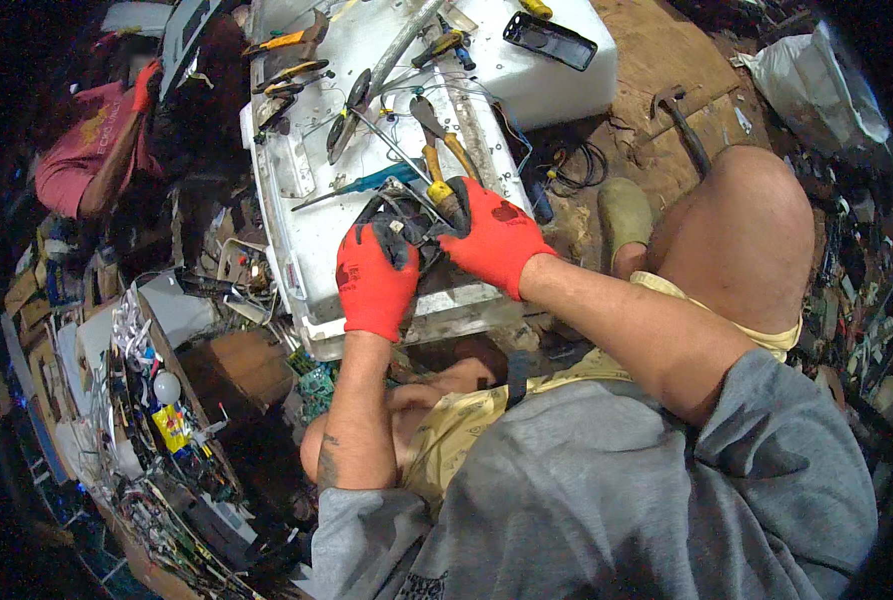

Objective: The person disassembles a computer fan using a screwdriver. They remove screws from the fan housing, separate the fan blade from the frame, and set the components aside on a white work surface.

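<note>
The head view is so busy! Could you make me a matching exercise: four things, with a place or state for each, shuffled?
1. Left hand
2. Hammer
3. Blue tool
4. Pale bag

A. On the white work surface, just beyond the hands
B. Crumpled, near the picture's right rim
C. Red-gloved, gripping a dark part
D. On the brown surface

Pairs: 1-C, 2-D, 3-A, 4-B

"What's the dark thing?"
"A black, angular part (406, 209), gripped between the left hand (377, 278) and right hand (496, 238). A small pale spot shows on it; fingers cover much of the rest."
"And the screwdriver (440, 193)?"
"Yellow-handled, its butt partly hidden at the right hand. The long metal shaft slants up and leftward, pointing away from the part."
</note>
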{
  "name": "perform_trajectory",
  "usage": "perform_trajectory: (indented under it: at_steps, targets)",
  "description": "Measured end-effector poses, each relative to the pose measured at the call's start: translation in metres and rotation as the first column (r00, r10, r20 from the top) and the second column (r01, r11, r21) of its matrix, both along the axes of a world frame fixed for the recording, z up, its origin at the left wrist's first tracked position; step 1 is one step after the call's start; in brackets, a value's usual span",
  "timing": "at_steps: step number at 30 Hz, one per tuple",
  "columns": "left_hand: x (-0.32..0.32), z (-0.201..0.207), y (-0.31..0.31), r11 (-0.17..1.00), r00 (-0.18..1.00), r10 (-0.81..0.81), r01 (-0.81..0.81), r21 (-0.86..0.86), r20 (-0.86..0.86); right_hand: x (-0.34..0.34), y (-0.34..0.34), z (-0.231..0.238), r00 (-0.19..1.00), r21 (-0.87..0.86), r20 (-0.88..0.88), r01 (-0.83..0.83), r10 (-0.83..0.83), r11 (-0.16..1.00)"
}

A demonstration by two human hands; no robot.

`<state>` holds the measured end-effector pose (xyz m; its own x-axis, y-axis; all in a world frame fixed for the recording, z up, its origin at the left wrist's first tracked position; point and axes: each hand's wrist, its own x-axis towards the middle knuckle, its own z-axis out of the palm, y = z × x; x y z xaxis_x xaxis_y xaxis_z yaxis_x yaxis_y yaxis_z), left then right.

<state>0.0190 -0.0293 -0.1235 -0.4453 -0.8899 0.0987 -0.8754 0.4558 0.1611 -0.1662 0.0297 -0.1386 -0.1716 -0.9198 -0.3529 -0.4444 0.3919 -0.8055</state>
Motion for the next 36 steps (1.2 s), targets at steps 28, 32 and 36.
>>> perform_trajectory:
  at_steps: [28,32,36]
  targets:
    - [0.031,-0.013,-0.009,0.964,0.864,0.187,-0.071,0.255,-0.468,-0.003,0.000,0.001,0.999,0.041,0.026,-0.033,0.032,0.999]
    - [0.036,-0.012,-0.013,0.963,0.875,0.161,-0.037,0.268,-0.457,-0.001,0.001,-0.002,1.000,0.005,0.007,-0.014,0.014,1.000]
    - [0.035,-0.008,-0.011,0.949,0.830,0.193,-0.023,0.314,-0.524,0.001,0.002,-0.004,1.000,-0.031,-0.017,0.004,-0.005,1.000]
